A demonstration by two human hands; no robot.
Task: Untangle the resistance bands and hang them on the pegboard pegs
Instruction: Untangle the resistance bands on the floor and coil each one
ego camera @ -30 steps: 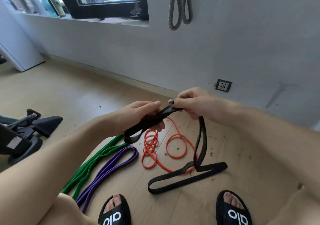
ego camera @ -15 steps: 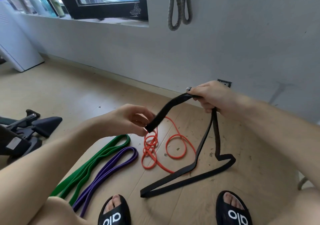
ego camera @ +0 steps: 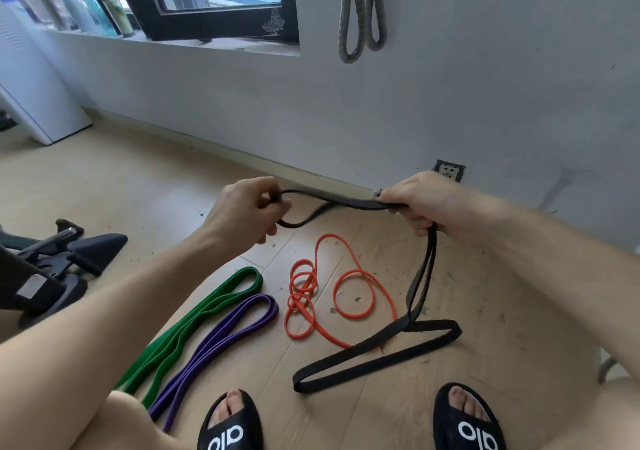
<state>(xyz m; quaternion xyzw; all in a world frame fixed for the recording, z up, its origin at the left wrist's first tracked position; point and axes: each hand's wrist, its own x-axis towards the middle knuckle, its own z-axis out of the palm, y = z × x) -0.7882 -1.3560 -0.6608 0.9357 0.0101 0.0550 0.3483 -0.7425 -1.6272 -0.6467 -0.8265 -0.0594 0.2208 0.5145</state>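
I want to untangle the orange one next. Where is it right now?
The orange band lies coiled on the floor in mid-frame, between the purple band and the black band.

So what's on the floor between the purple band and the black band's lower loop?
The orange band, lying coiled and looped on the floor between the purple band and the black band, as the head view shows.

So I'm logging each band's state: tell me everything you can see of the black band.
The black band is a flat, matte, rubbery-looking loop. The left hand and right hand each grip it, a short span sagging between them. From the right hand two strands hang to the wooden floor, where its lower loops lie, crossing the orange band.
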